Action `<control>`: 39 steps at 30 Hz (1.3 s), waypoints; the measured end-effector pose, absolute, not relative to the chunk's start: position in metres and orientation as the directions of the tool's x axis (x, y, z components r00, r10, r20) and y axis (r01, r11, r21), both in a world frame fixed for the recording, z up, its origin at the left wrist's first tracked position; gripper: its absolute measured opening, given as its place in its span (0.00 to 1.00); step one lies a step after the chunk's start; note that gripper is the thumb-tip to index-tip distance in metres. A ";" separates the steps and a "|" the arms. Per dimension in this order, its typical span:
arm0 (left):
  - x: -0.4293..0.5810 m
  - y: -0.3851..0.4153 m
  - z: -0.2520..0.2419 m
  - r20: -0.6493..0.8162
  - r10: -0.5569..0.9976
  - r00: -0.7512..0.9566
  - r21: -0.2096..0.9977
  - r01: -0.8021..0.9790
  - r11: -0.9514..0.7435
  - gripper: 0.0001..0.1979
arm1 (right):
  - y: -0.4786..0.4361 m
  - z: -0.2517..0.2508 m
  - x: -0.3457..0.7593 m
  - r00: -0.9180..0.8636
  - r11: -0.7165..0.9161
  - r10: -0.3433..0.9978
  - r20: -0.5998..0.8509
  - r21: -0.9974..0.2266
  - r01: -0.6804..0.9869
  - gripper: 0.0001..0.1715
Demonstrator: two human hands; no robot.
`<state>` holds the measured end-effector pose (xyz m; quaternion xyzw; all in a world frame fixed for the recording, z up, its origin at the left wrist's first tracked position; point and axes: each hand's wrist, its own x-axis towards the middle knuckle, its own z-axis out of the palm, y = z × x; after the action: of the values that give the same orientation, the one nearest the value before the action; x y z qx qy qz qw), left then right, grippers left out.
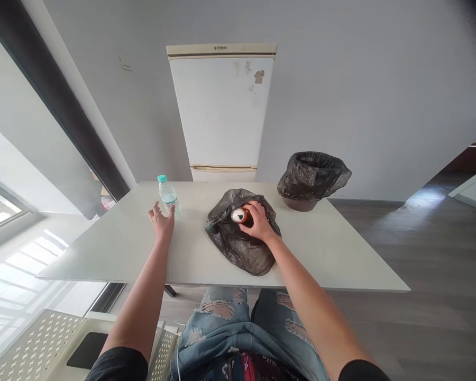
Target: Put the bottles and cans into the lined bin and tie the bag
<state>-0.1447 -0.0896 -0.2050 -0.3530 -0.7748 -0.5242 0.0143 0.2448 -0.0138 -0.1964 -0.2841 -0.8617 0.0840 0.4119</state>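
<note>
Ripped jeans (275, 320) sit nearest, below the table (321, 259), where handling the can (238, 215), pinched by the right hand (257, 219) over the black bag (246, 254), seems in hand, while the spread left hand (162, 222) at the bottle (167, 193) would need closing to grip.

The right hand (258, 221) hides part of the can (238, 215); the table (190, 254) hides the bottom of the fridge (222, 114)

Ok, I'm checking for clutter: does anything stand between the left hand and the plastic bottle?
Nothing visible does. The open left hand is right by the bottle; whether they touch is unclear. The can in the right hand and the crumpled black bag are farther right.
</note>
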 end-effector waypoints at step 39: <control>0.052 -0.122 -0.077 0.689 0.648 -0.324 0.687 0.577 -0.442 0.27 | -0.001 -0.206 0.251 -0.573 0.515 0.666 0.477 -0.850 -0.108 0.52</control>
<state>0.0524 -0.1223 -0.0771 -0.5807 -0.5273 -0.6196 -0.0289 0.2507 -0.0006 -0.2061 -0.1835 -0.7603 0.4567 0.4239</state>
